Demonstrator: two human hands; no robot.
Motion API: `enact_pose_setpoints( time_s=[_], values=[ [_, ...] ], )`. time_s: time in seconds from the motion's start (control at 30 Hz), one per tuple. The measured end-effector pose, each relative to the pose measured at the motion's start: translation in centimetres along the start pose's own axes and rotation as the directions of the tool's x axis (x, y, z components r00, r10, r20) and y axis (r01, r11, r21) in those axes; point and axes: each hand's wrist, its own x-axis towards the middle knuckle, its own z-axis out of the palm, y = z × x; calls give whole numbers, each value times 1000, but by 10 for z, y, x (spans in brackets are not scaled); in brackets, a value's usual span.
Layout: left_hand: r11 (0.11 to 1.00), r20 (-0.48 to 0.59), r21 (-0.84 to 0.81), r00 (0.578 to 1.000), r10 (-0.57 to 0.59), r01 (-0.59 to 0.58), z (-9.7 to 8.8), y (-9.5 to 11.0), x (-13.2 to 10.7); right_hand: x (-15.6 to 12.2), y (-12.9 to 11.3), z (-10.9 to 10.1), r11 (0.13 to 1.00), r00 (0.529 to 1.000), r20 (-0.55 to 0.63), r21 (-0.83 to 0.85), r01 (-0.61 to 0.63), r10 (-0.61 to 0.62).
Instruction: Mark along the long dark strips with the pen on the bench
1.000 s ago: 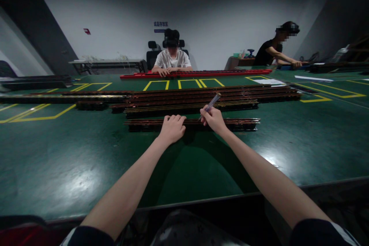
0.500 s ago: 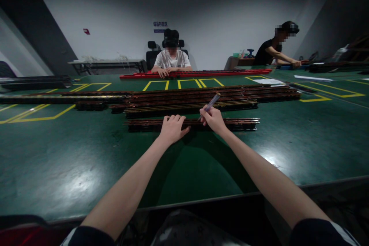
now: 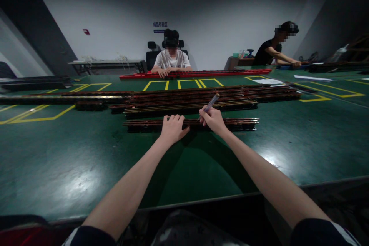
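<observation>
A long dark strip (image 3: 236, 123) with reddish-brown edges lies crosswise on the green table (image 3: 72, 161) in front of me. My left hand (image 3: 172, 128) rests on it near its middle, fingers curled over its top edge. My right hand (image 3: 212, 119) is just to the right, closed on a slim pen-like tool (image 3: 210, 104) with a clear handle. The tool's tip points down at the strip.
Behind the strip lies a stack of several similar long strips (image 3: 201, 98). Yellow outlined boxes (image 3: 184, 83) mark the table. A seated person in white (image 3: 172, 58) holds a red strip (image 3: 196, 73) at the far edge. Another person in black (image 3: 273, 48) works at the right.
Both hands have shifted very slightly left along the strip; otherwise nothing has visibly changed.
</observation>
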Motion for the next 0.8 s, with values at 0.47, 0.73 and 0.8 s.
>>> enact_pose_setpoints(
  time_s=[0.47, 0.73, 0.8],
  values=[
    [1000, -17, -25, 1000, -6, 5, -1, 1, 0, -2, -5, 1, 1000, 1000, -24, -2, -3, 3],
    [998, -51, -49, 998, 25, -28, -1, 2, -1, -2, -4, 2, 1000, 1000, -30, 13, 10, -9],
    [999, -50, -44, 999, 16, -18, -2, 1, -1, -2, -4, 2, 1000, 999, -31, 16, 18, -18]
  ],
)
